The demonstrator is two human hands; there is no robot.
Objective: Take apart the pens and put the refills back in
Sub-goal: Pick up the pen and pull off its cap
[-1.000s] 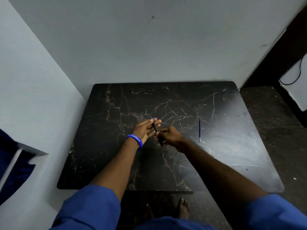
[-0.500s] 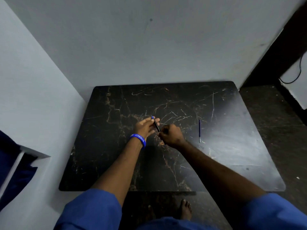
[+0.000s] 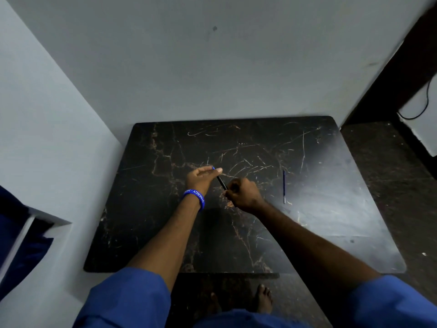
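Over a black marble-patterned tabletop (image 3: 260,233) with brown veins and pale scratches, a person in blue sleeves holds a slim black pen barrel with a blue end (image 3: 221,181) between both hands, above the table's middle. The left hand (image 3: 201,178) pinches the blue far end between thumb and fingers, the other fingers lying fairly straight. The right hand (image 3: 243,192) is curled into a fist around the near end of the barrel, so that end is hidden. The pen slants from upper left to lower right. On the left wrist sits a blue rubber wristband (image 3: 194,196) with white lettering that reads "SYNERGY - 20", the rest curving out of sight. A thin blue refill with a pale tip (image 3: 284,187) lies flat on the table to the right of the hands, apart from them, pointing roughly away from the person.
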